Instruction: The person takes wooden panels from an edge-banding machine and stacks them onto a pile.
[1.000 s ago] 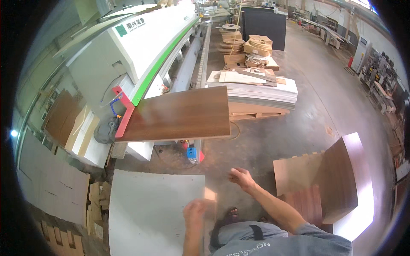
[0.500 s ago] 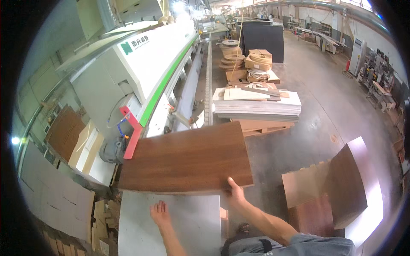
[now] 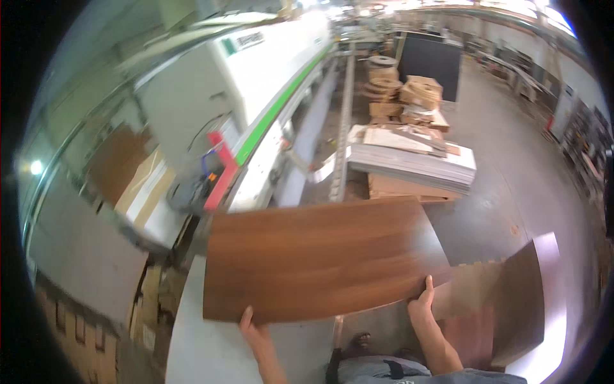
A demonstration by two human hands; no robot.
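Observation:
A large brown wood-grain panel point(image 3: 320, 259) spans the space in front of me, its long near edge toward my body. My left hand point(image 3: 256, 328) grips that edge near the panel's left corner, thumb on top and the other fingers hidden beneath. Toward the right corner my right hand point(image 3: 422, 299) clasps the same edge, its thumb on the upper face. Below the panel's left part lies a pale grey-white board point(image 3: 192, 349), partly covered by it.
A long white machine with a green stripe point(image 3: 275, 105) and a red bracket point(image 3: 222, 173) stands ahead to the left. Stacked pale panels point(image 3: 416, 165) rest on a pallet beyond. More brown boards point(image 3: 521, 301) stand at the right. Wood offcuts lie at the lower left.
The panel has moved right and nearer, away from the red bracket. My left hand, earlier over the pale board, now holds the panel's near edge. The whole view has shifted.

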